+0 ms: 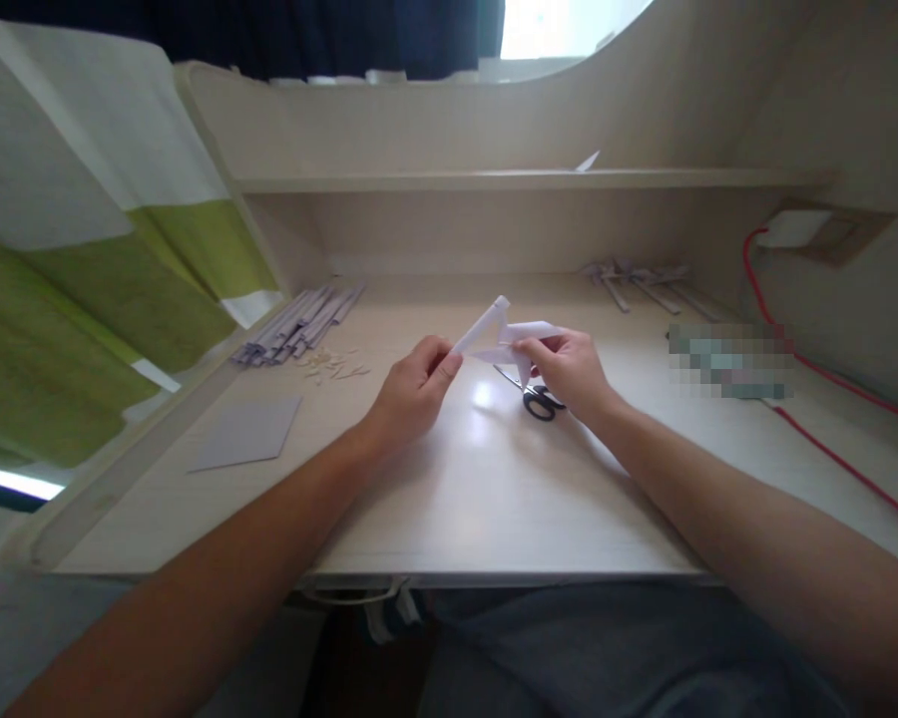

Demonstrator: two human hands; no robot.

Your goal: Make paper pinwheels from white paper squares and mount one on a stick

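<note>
Near left lies a square sheet [250, 434]; scissors [539, 403] beneath the right hand [567, 364] could obstruct lowering it. Centrally, the left hand [417, 384] clasps a paper tube [480, 326] and the right pinches folded paper [530, 330]: seemingly fitting them together, which calls for steady alignment. Beyond, left, lie pale bits [333, 366], then paper sticks [303, 321]; far right, pinwheel-like pieces [629, 271].

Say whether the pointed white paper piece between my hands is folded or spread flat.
Folded: the paper piece bends into angled sections with pointed tips beside the right hand.
</note>
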